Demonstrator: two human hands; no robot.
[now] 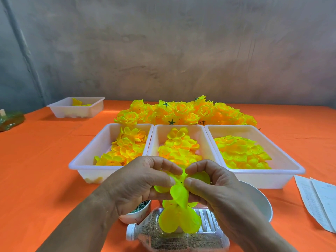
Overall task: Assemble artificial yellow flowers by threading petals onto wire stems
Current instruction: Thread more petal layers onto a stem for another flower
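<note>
Both of my hands meet in front of the middle tray, working a cluster of yellow petals (179, 211). My left hand (138, 182) pinches the petals between thumb and fingers from the left. My right hand (214, 186) pinches them from the right. Lower petal layers hang down below my fingers; the wire stem is hidden by hands and petals. Three white trays hold loose yellow petals: left tray (85, 160), middle tray (160, 131), right tray (283, 155). A pile of finished yellow flowers (185, 111) lies behind the trays.
A small bowl of green pieces (138, 213) sits under my left wrist. A clear plastic bottle (181, 239) lies on its side near me. A white bowl (261, 202) sits under my right hand. Papers (320, 199) lie at right; another tray (78, 108) stands back left.
</note>
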